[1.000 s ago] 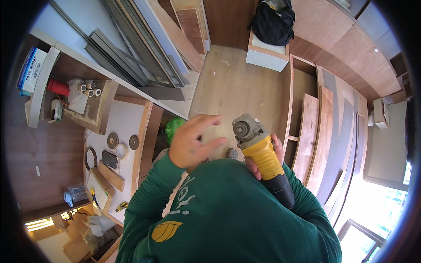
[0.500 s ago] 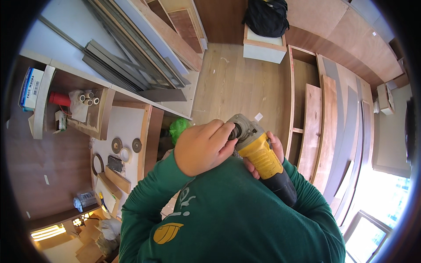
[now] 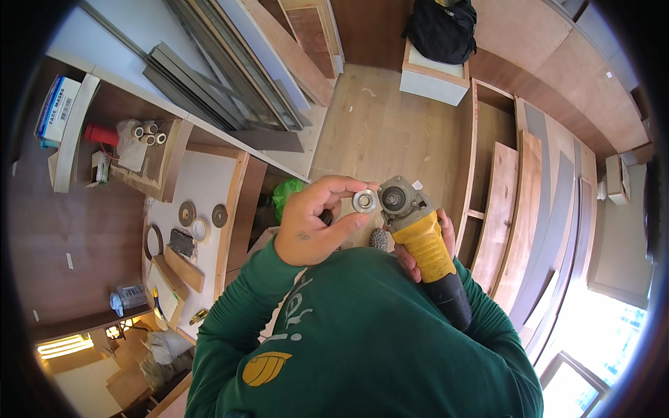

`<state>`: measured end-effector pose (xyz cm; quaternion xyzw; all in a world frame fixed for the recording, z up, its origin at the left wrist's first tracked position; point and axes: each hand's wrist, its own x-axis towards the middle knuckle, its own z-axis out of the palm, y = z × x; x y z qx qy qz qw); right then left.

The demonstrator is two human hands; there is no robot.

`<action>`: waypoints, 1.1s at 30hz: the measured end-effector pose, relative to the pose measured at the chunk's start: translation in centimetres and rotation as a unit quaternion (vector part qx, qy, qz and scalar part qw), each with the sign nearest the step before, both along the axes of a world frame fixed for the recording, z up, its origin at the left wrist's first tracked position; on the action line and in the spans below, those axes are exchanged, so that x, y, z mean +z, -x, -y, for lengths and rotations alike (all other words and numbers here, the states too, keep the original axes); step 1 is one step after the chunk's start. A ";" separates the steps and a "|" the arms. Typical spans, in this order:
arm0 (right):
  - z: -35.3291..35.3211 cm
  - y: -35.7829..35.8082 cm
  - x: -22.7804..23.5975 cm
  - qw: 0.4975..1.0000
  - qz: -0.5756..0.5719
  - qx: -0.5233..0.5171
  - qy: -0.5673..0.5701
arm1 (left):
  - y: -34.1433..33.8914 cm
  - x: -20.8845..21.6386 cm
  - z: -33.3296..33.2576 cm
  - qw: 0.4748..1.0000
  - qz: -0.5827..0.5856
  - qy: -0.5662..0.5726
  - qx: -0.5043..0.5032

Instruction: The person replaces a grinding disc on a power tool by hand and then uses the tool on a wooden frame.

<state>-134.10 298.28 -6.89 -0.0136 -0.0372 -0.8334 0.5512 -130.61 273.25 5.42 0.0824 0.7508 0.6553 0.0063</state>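
Note:
An angle grinder (image 3: 425, 247) with a yellow body, black rear end and grey metal head is gripped by my right hand (image 3: 408, 264). Its head carries no disc, and the bare threaded spindle (image 3: 394, 199) faces up. Just left of that head, my left hand (image 3: 306, 224) pinches a shiny round metal flange (image 3: 364, 201) between thumb and fingertips. The flange is apart from the spindle. A small dark object (image 3: 325, 217) shows inside the curl of my left fingers; its kind is unclear.
On the workbench (image 3: 198, 167) at left lie grinding discs (image 3: 187, 213), a tape roll (image 3: 199, 229) and wood offcuts (image 3: 184, 273). Metal strips (image 3: 202, 90) lean behind. Long boards (image 3: 496, 209) line the right. A black backpack (image 3: 441, 31) sits on a box (image 3: 433, 83) ahead.
My left hand has drawn back leftward from the grinder's head, bringing the flange off the spindle. The spindle now shows. My right hand keeps its hold on the grinder.

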 end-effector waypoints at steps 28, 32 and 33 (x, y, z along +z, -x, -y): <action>-0.3 -0.1 0.4 1.000 0.014 0.010 -0.002 | 1.2 0.0 -1.7 0.942 -0.208 0.261 0.017; -0.4 0.1 0.7 1.000 0.017 0.023 -0.007 | 1.2 1.0 -2.0 0.928 -0.206 0.309 0.004; -0.4 0.2 0.7 0.999 0.017 0.026 -0.008 | 1.3 1.0 -2.1 0.927 -0.212 0.311 0.003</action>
